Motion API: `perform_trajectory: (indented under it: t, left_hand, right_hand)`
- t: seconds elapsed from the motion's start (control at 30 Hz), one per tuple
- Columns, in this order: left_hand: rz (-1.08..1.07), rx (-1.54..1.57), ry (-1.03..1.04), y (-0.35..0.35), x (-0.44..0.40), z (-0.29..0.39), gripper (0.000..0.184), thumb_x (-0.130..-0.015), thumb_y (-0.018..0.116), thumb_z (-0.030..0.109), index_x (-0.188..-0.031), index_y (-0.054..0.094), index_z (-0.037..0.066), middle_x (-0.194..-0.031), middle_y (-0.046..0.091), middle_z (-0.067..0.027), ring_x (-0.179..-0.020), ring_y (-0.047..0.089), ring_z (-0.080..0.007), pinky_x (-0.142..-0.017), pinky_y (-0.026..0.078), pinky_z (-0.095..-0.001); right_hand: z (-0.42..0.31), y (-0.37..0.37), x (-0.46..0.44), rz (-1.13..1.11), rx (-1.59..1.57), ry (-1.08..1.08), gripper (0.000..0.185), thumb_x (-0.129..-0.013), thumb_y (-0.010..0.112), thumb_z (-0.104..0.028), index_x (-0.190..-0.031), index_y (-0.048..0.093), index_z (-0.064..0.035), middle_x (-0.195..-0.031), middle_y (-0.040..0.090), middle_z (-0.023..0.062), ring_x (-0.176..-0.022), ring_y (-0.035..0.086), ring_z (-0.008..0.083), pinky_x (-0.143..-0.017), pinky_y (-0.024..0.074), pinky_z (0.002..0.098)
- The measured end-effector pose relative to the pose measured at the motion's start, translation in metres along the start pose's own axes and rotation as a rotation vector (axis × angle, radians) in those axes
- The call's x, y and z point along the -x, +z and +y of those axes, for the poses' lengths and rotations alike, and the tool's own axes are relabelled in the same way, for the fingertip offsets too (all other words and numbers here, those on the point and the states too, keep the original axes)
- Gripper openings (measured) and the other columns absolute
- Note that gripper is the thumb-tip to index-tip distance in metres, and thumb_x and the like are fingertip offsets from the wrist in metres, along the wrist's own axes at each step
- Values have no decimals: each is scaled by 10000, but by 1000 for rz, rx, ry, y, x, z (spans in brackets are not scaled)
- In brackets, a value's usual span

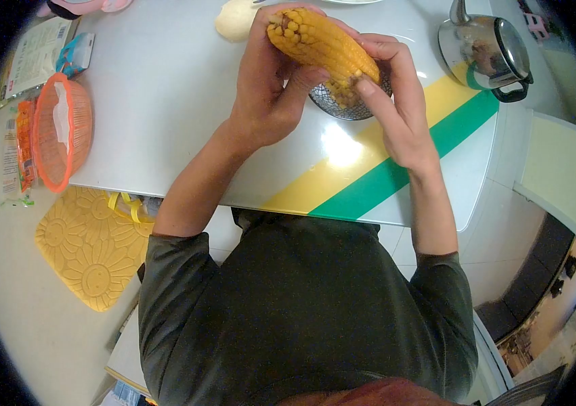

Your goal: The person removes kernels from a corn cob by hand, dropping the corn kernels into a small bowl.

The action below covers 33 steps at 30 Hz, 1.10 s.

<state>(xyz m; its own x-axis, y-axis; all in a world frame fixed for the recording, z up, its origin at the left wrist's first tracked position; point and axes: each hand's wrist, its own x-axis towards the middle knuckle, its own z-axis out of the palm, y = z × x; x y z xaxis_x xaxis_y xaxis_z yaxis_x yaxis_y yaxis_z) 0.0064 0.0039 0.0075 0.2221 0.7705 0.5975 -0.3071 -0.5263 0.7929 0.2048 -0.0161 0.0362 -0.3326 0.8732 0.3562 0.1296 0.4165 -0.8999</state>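
From my remote feed, I see the left hand (pixel 271 111) curled round the corn (pixel 322 51) and the right hand (pixel 399 101) partly closed, thumb pressing its lower end over the bowl (pixel 332 108), seemingly paired for steadiness.

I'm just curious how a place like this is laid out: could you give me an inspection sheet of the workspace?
Surface: white table, with yellow and green diagonal stripes.
Job's things: corn cob held above a patterned bowl, which it partly hides.
Clutter: orange basket and packets at the left; glass pot at the right.
Fingers: human, bare; left hand grips the cob, right hand has its thumb on the kernels.
Cables: nothing seen.
Surroundings: yellow flower-patterned mat below the table's left side.
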Motion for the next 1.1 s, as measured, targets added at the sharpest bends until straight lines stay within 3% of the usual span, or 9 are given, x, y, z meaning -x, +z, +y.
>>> perform_trajectory:
  t: [0.47,0.77,0.97,1.1]
  left_hand:
    - [-16,19,7,0,-2,-1,455,-1011,596,65,-1374,328,2,-1288,568,-202,-1194,604,-283,-1053,497,-422]
    - [8,-4,-96,3,3,5,456,-1005,590,30,-1382,333,8,-1285,568,-187,-1209,593,-265,-1060,492,-414]
    - [-42,-48,9,-1,-1,2,453,-1011,587,39,-1387,335,10,-1294,560,-183,-1216,590,-265,-1067,487,-414]
    - [-31,-26,-27,0,0,4,458,-1014,588,53,-1390,331,8,-1295,561,-183,-1214,591,-266,-1068,486,-415]
  right_hand:
    - [3,-1,0,-11,68,5,303,-1003,623,-105,-1256,509,16,-1228,570,152,-1153,575,249,-1052,429,341]
    - [5,3,0,28,94,-9,357,-968,696,-112,-1246,507,8,-1221,575,149,-1134,586,248,-1020,453,342]
    - [3,2,0,24,64,4,323,-984,667,-103,-1239,504,10,-1223,574,152,-1128,584,251,-1021,450,340]
    - [2,0,0,8,62,-22,322,-990,661,-110,-1243,503,11,-1226,573,157,-1135,582,249,-1029,446,343]
